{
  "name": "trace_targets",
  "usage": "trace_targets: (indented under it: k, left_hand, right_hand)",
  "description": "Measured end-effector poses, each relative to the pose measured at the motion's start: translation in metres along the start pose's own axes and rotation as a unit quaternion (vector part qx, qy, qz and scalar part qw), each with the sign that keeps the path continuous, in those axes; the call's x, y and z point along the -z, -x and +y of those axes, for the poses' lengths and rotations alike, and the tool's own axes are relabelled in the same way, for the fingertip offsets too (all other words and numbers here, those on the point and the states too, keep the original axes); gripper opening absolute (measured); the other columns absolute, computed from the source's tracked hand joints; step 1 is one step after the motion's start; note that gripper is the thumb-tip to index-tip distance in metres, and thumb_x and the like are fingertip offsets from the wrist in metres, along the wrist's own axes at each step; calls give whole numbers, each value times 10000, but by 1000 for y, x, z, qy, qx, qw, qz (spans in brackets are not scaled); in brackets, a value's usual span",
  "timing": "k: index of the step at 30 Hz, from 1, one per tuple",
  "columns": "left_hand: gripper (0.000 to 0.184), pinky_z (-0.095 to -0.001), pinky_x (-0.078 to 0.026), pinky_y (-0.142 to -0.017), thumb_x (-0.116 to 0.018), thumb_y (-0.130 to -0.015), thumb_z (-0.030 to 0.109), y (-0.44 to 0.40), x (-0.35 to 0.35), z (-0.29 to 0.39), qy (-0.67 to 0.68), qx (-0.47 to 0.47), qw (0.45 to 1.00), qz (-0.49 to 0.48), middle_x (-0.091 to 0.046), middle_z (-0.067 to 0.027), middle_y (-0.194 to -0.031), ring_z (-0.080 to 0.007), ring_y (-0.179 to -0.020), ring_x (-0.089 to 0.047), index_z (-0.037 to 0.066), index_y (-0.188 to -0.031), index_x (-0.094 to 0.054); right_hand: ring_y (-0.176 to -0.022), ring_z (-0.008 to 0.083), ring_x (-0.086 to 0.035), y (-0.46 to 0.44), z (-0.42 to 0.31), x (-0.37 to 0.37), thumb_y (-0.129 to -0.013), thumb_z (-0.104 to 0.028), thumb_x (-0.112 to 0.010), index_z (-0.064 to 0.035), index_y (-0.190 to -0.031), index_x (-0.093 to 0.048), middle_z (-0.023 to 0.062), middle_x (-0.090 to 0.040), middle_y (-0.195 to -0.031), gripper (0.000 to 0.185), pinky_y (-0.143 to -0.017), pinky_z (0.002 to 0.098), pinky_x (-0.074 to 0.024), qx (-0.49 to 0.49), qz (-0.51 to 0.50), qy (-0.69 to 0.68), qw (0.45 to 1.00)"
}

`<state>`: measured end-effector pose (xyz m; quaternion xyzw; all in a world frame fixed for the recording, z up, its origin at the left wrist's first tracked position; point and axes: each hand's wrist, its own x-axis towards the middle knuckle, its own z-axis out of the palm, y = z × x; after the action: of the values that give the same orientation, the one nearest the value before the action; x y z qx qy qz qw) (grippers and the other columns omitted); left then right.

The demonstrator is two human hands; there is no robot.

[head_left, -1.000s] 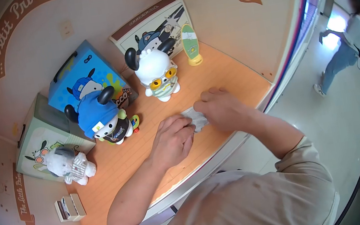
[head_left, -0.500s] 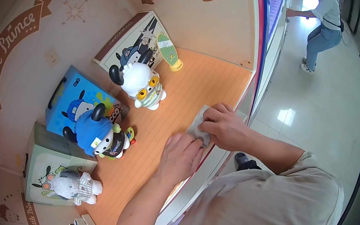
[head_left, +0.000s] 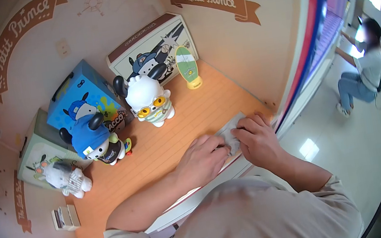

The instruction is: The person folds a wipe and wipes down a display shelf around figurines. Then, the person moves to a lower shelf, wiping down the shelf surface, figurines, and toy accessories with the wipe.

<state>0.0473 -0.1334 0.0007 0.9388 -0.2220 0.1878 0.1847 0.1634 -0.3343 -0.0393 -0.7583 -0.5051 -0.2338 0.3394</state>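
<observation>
left hand (head_left: 204,157) and right hand (head_left: 259,142), both curled, hold a grey cloth (head_left: 230,136) on the wood-grain shelf (head_left: 169,144), glossy floor (head_left: 339,156) at 4 o'clock.

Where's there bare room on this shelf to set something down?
Two patches of the wooden surface look bare: between the green stand-up board, the right wall and the grey cloth; and between the blue-hatted figure and the left hand. It's crowded at the back left, where boxes and figures stand close together.
</observation>
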Motion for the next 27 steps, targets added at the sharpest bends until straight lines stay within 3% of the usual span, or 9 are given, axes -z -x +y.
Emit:
trace_targets:
  k: [7,11,16,21,27]
  left_hand:
    - [233,-369,-552,-878,-732,-873,4,-37,-8,-54,-43,61,996,40,-686,-103,-1190,-309,-1012,-652,39,-1101,-761]
    - [254,-381,-572,-875,-729,-857,-10,-40,-5,-75,-119,181,976,38,-700,-127,-1214,-331,-1027,-683,20,-1107,-758]
    - [204,-395,-588,-816,-715,-872,23,-40,-6,-73,-173,191,965,52,-709,-124,-1238,-341,-996,-705,14,-1072,-755]
    - [251,-390,-587,-836,-699,-880,11,-40,-9,-78,-116,191,972,75,-706,-136,-1236,-346,-983,-700,-5,-1127,-744]
    - [272,-396,-576,-892,-687,-891,15,-67,-23,-79,-78,159,982,63,-697,-149,-1248,-357,-1025,-685,-11,-1156,-739]
  right_hand:
    - [-1080,318,-621,-61,56,-19,-927,-156,-668,-3,-1187,-747,108,-681,-1099,311,-1062,467,-434,79,-111,54,989]
    - [-1112,342,-628,-96,56,-52,-997,-243,-606,28,-1267,-713,135,-697,-1132,397,-1076,484,-425,65,-183,116,974]
    - [-1063,337,-629,-89,40,-78,-1007,-245,-600,32,-1250,-718,162,-699,-1097,386,-1052,516,-428,50,-69,181,980]
    - [-1079,346,-636,-91,44,-65,-994,-235,-623,33,-1174,-715,205,-703,-1087,335,-1046,501,-440,37,-32,138,989]
    - [-1145,379,-643,-107,52,-43,-1001,-220,-622,15,-1090,-698,223,-711,-1094,262,-1046,461,-467,-62,-185,153,969]
